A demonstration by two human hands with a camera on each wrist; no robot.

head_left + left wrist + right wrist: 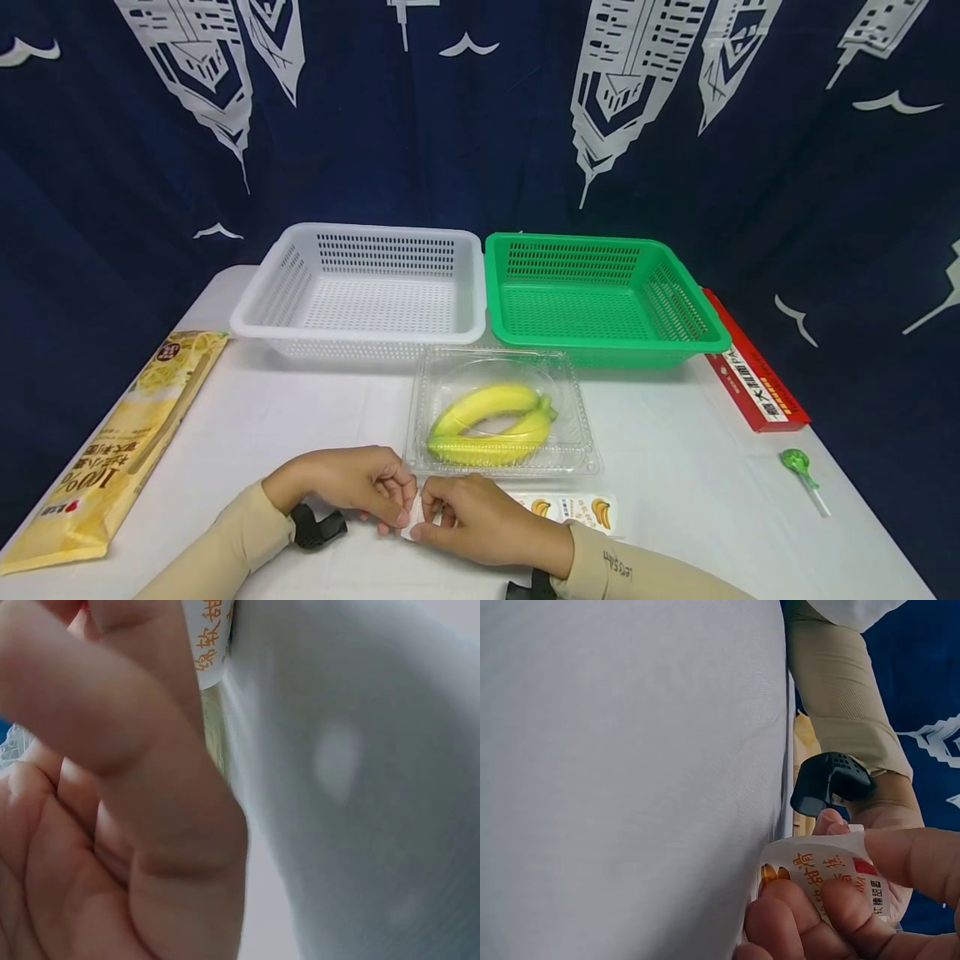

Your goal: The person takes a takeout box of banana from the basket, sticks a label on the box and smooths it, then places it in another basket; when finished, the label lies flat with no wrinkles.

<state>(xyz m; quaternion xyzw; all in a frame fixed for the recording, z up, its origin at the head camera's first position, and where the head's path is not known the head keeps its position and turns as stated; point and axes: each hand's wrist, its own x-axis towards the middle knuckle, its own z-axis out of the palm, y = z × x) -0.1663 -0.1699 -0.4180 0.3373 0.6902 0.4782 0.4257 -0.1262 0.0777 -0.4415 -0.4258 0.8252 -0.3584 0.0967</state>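
A white sticker label printed with bananas and orange characters is pinched in my right hand, between thumb and curled fingers. Fingertips of my left hand pinch its other edge, close against the right hand. In the left wrist view, that label shows partly behind the left fingers. A strip of banana labels lies on the table, partly hidden under the right forearm. Just beyond both hands, a lidded clear plastic box contains yellow bananas.
Behind the box stand a white basket and a green basket, side by side. A yellow pasta packet lies at the left edge. On the right are a red box and a green lollipop.
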